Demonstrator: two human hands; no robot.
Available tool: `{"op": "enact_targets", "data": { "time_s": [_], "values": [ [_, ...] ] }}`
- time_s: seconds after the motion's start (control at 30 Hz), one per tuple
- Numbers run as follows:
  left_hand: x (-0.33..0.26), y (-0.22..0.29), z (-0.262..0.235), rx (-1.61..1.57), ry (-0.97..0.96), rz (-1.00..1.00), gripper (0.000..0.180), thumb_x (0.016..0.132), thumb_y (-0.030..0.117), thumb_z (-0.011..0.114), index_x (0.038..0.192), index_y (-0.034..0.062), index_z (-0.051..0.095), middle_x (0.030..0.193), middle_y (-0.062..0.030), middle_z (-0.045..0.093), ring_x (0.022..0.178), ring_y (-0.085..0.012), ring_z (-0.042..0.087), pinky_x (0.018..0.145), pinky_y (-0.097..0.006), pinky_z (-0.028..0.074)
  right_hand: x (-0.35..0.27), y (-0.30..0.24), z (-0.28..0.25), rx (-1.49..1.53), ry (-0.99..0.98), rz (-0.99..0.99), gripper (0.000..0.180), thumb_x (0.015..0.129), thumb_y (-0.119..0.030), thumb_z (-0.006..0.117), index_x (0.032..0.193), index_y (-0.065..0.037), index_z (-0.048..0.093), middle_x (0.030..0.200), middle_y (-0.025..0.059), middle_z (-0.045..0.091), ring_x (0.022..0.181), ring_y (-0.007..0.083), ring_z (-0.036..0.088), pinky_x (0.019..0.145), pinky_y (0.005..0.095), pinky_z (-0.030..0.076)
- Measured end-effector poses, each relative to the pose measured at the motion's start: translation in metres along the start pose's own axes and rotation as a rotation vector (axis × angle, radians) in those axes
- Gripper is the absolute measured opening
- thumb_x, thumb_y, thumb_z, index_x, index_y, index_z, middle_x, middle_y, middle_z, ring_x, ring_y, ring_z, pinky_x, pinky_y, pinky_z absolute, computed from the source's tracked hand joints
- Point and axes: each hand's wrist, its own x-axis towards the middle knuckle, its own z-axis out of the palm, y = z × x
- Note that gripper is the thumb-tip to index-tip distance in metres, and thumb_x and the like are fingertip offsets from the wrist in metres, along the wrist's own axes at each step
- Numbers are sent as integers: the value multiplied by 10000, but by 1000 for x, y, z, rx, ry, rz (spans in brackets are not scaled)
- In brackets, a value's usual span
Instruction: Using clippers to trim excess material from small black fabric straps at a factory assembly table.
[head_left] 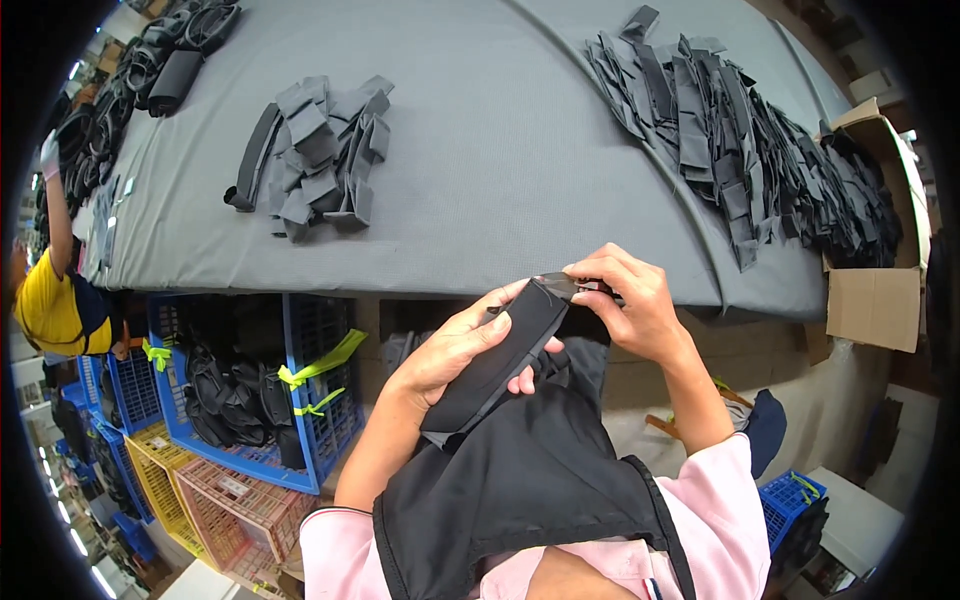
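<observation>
A black padded fabric strip (497,368) lies slanted in front of my body, its upper end near the table edge. Wrapped round it is my left hand (448,350), thumb on top and fingertips showing at the far side. My right hand (632,300) pinches the thin greyish flap at the strip's upper end. A small dark thing shows between those right fingers, mostly hidden, and I cannot make out its kind. Below the strip hangs my black apron (520,490).
The grey-covered table (480,150) holds a small pile of fabric strips (325,150), a larger heap (735,140) and an open cardboard box (875,300). Black rolled pieces (175,80) lie far left. A blue crate (300,400) stands below; a person in yellow (65,305) is left.
</observation>
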Motion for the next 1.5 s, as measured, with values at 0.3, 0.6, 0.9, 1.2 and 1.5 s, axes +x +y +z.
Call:
{"op": "enact_targets", "data": {
  "time_s": [0.3,0.6,0.9,1.2,1.5],
  "values": [
    [3,-4,-3,-33,-14,-7,653,941,327,510,1427,28,193,1114,-262,562,692,-236,631,625,-301,513,0,0,-5,-60,-58,21,232,704,-55,701,920,-64,618,781,50,602,649,235,603,556,324,461],
    [1,3,2,40,30,-3,839,841,437,629,1414,5,196,1048,-215,601,694,-219,643,613,-289,535,11,-4,-1,-47,-29,3,193,719,-28,670,901,-62,614,762,68,590,632,261,593,549,335,462],
    [3,-1,-1,77,-88,-55,745,921,373,539,1467,89,119,1163,-199,551,777,-194,608,699,-292,511,-2,-5,-1,319,-28,305,159,747,-10,644,906,4,654,772,100,612,646,178,608,589,287,487],
    [0,5,4,312,0,-57,676,962,382,457,1474,103,115,1164,-145,556,735,-140,589,674,-253,499,-3,-5,2,738,-110,624,140,796,22,609,936,24,600,773,47,624,619,77,554,535,196,435],
    [3,2,5,463,7,-56,628,973,382,431,1470,112,159,1168,-122,555,725,-110,575,677,-246,487,-10,-7,8,809,-25,620,132,795,24,608,924,21,582,729,42,611,578,59,532,487,187,400]
  ]
}}
